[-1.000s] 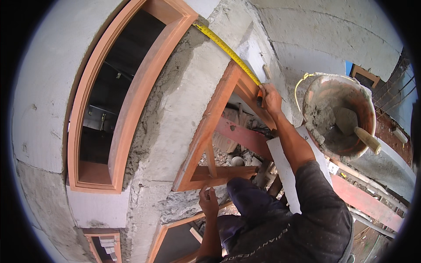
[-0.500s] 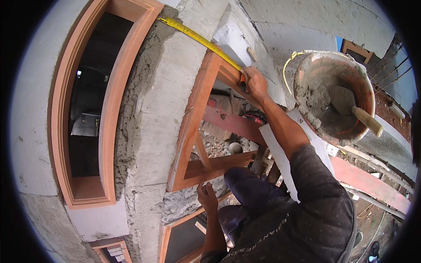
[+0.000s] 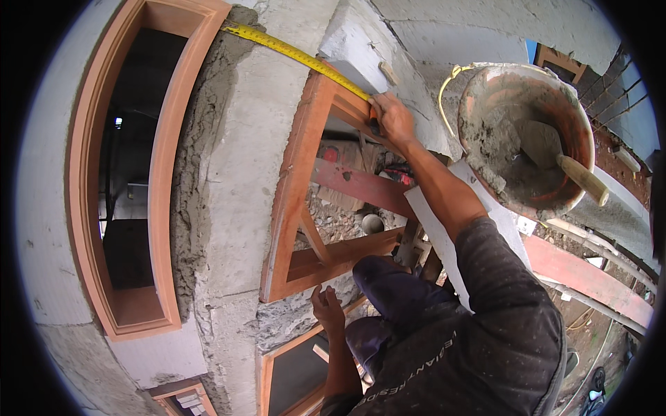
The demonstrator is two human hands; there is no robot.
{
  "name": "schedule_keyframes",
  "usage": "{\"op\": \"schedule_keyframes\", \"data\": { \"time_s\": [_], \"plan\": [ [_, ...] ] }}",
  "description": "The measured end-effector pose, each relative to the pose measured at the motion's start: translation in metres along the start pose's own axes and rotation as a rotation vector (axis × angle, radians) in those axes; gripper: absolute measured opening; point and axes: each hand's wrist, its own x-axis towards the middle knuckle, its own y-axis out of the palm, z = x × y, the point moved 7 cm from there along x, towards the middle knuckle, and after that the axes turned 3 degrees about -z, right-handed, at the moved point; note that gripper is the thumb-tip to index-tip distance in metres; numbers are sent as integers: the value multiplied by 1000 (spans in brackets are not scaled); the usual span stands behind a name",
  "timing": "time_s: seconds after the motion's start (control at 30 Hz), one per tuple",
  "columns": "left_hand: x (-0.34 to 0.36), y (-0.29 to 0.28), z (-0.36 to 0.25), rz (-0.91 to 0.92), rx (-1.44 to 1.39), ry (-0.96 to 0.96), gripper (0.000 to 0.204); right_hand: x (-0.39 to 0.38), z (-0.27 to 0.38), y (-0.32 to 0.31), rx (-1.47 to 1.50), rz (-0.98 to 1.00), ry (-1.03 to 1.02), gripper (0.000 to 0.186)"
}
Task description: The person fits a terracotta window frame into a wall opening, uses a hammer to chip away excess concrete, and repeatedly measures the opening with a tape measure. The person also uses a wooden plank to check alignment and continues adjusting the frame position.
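My right hand (image 3: 394, 119) is closed around the small orange-and-black case of a tape measure, mostly hidden by the fingers. Its yellow blade (image 3: 291, 55) runs out to the upper left across the grey wall, its far end against the edge of a tall narrow wooden window frame (image 3: 158, 173). The hand rests by the top of a second wooden frame (image 3: 298, 166), set into the wall beside me, and the blade crosses that frame's upper corner. My left hand (image 3: 329, 306) hangs below the second frame's lower corner, empty, fingers loosely curled and apart.
A mortar-caked bucket (image 3: 479, 173) with a yellow handle stands at the right, a wooden-handled trowel (image 3: 581, 179) in it. Rough mortar (image 3: 198, 173) lines the tall frame. A reddish plank (image 3: 586, 284) crosses the lower right. Another wooden frame (image 3: 298, 374) sits below.
The view has shifted slightly, so frames and hands appear a little further left. My right hand still grips the tape measure, with the blade stretched over the same span. The left hand keeps its curled pose.
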Motion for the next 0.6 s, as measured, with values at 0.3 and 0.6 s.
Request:
{"op": "schedule_keyframes", "data": {
  "time_s": [0.3, 0.6],
  "plan": [
    [-3, -1, -3, 11, 37, 12, 40, 0, -2, 1, -7, 37, 38, 19],
    [-4, -3, 5, 8, 64, -4, 39, 0, -3, 2, 18, 37, 46, 18]
  ]
}}
